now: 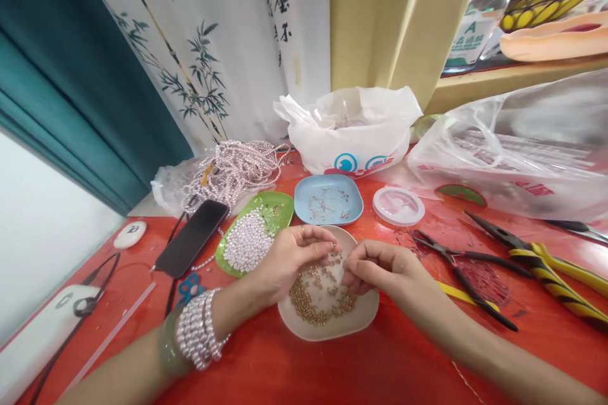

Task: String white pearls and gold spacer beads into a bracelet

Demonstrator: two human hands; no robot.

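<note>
Over a pale plate (304, 327) of small gold beads (313, 310), my two hands are close together but apart. My left hand (301, 253) has thumb and fingers pinched, and a tiny reddish-gold bit shows at the tips; its kind is too small to tell. My right hand (380, 266) is also pinched, fingers curled, and what it holds, if anything, is hidden. Strands of pearly beads (199, 329) and a green bangle (170, 345) circle my left wrist. Beside that hand lies a green plate (280, 204) with white pearl beads (247, 240).
A blue plate (327, 215) with small bits and a round clear lid (398, 207) lie behind. Pliers (458, 262) and yellow-black pliers (536, 259) are at right. A phone (192, 239), bead strands (237, 168) and blue scissors handles (190, 289) are left. Plastic bags (351, 139) stand behind.
</note>
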